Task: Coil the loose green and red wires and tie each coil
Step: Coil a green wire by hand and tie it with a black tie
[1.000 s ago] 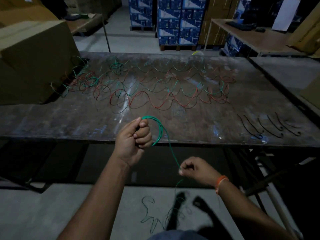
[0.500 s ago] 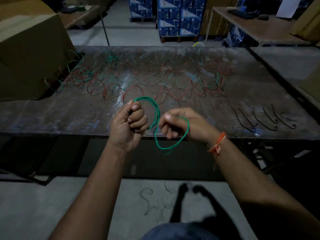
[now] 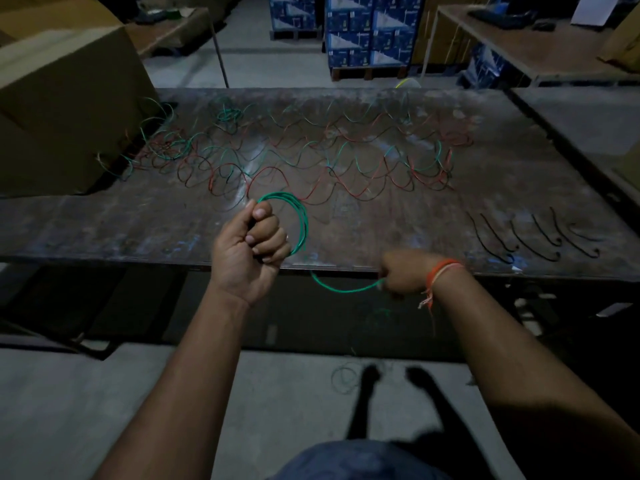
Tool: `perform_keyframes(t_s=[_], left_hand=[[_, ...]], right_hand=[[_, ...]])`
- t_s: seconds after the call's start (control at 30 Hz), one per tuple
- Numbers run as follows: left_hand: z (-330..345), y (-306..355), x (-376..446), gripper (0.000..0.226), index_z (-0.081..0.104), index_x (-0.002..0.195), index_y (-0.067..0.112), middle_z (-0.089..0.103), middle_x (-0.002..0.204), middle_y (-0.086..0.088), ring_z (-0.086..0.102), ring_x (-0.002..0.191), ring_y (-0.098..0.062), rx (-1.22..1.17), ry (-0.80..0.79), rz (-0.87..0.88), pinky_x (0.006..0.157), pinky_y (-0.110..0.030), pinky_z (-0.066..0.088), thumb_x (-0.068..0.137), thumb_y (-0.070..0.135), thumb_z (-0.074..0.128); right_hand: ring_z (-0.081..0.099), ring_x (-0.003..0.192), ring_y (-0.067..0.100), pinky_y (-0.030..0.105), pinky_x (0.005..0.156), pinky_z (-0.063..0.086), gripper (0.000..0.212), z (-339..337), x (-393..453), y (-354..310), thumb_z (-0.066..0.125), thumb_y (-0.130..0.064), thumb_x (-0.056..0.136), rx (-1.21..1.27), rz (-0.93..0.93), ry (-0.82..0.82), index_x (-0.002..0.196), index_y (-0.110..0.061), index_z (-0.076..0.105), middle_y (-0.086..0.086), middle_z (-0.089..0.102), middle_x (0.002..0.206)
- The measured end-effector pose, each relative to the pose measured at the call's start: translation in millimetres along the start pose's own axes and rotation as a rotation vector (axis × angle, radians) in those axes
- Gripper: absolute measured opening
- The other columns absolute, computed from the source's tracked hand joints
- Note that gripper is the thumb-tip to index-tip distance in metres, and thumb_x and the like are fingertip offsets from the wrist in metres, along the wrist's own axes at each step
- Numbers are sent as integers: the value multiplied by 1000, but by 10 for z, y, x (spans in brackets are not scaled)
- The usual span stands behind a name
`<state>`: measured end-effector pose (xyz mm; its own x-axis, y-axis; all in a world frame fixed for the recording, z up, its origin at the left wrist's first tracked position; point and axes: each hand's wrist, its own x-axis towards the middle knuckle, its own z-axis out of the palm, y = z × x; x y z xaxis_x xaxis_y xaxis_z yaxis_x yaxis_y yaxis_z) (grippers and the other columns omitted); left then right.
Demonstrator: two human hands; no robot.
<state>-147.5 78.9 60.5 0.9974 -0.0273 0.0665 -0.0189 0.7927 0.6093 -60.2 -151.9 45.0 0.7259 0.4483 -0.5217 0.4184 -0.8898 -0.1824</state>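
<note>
My left hand (image 3: pixel 251 249) grips a small coil of green wire (image 3: pixel 300 223) just above the table's front edge; several loops arc out to the right of the fist. From the coil's bottom a loose green strand (image 3: pixel 341 288) sags below the table edge to my right hand (image 3: pixel 403 273), which pinches it; that hand is blurred. The strand's tail hangs down toward the floor, faint in the dark. Loose green and red wires (image 3: pixel 311 161) lie in wavy rows across the middle of the table. A small green bundle (image 3: pixel 228 115) sits at the far left.
The worn metal table (image 3: pixel 104 230) fills the view. Several short black ties (image 3: pixel 533 237) lie at its front right. A large cardboard box (image 3: pixel 59 109) stands on the left end. Blue cartons (image 3: pixel 367 32) and another table (image 3: pixel 540 53) stand behind. Wire scraps (image 3: pixel 346 375) lie on the floor.
My right hand brought a loop up to the coil at my left hand, then pulled back down and right below the table edge. The coil has gained a loop.
</note>
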Motion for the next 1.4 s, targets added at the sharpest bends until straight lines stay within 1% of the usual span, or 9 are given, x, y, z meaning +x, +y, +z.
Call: perform_keyframes(t_s=[0.13, 0.3, 0.43, 0.6, 0.77, 0.93, 1.13, 1.27, 1.4], left_hand=[[8, -23, -4, 32, 48, 77, 21, 17, 52, 11, 11, 41, -5, 59, -5, -65, 42, -19, 10, 103, 29, 30], [98, -198, 40, 26, 50, 84, 17, 17, 52, 11, 11, 41, -3, 26, -86, -195, 41, -18, 11, 100, 28, 33], [125, -226, 33, 26, 54, 88, 14, 19, 53, 11, 13, 42, -3, 0, -133, -232, 42, -18, 13, 99, 26, 34], [60, -154, -25, 28, 54, 83, 16, 29, 47, 12, 14, 41, -4, -3, -112, -266, 43, -18, 18, 99, 25, 33], [-4, -85, -68, 19, 45, 81, 18, 32, 45, 13, 21, 37, 0, 72, -61, -264, 40, -18, 21, 95, 25, 35], [-81, -68, -165, 18, 43, 79, 17, 32, 47, 13, 28, 37, -2, 114, -100, -332, 43, -22, 28, 92, 24, 33], [-194, -34, -109, 31, 53, 73, 16, 22, 49, 11, 20, 40, -7, 40, -143, -479, 48, -26, 24, 93, 25, 31], [-176, -71, 60, 30, 53, 74, 15, 15, 53, 11, 13, 43, -7, 1, -105, -517, 46, -24, 18, 93, 27, 33], [-70, -99, 305, 25, 53, 70, 17, 14, 53, 11, 10, 42, -6, 21, -50, -490, 43, -20, 17, 88, 23, 37]], right_hand=[[60, 122, 28, 31, 99, 47, 49, -66, -97, 142, 57, -3, 91, -23, -56, 57, 138, -17, 59, 12, 63, 134], [56, 129, 16, 24, 107, 45, 56, 20, -123, -162, 67, -11, 89, 1049, -518, 342, 142, -14, 48, 8, 59, 137], [67, 107, 16, 39, 94, 49, 37, 202, -48, -457, 59, -26, 96, 1486, -471, 267, 130, -11, 61, 4, 72, 116], [54, 66, 4, 31, 70, 46, 21, 276, -98, -627, 50, -17, 105, 1492, -462, 401, 100, -11, 70, -10, 60, 71], [55, 73, 8, 27, 68, 47, 16, 269, -81, -836, 56, -25, 101, 1514, -503, 394, 107, -14, 66, -2, 61, 78], [62, 78, 17, 36, 72, 51, 29, 449, 34, -918, 44, -24, 100, 839, -347, 854, 111, -16, 69, 4, 70, 87], [57, 79, 14, 36, 70, 47, 31, 508, 47, -889, 43, -22, 98, 598, -304, 946, 113, -17, 70, 0, 63, 88], [58, 69, 8, 30, 66, 45, 26, 413, 59, -817, 48, -16, 101, 928, -311, 806, 109, -18, 73, -6, 63, 74], [56, 60, 7, 26, 59, 39, 19, 146, 51, -656, 52, -9, 102, 1552, -272, 419, 94, -12, 69, -4, 58, 67]])
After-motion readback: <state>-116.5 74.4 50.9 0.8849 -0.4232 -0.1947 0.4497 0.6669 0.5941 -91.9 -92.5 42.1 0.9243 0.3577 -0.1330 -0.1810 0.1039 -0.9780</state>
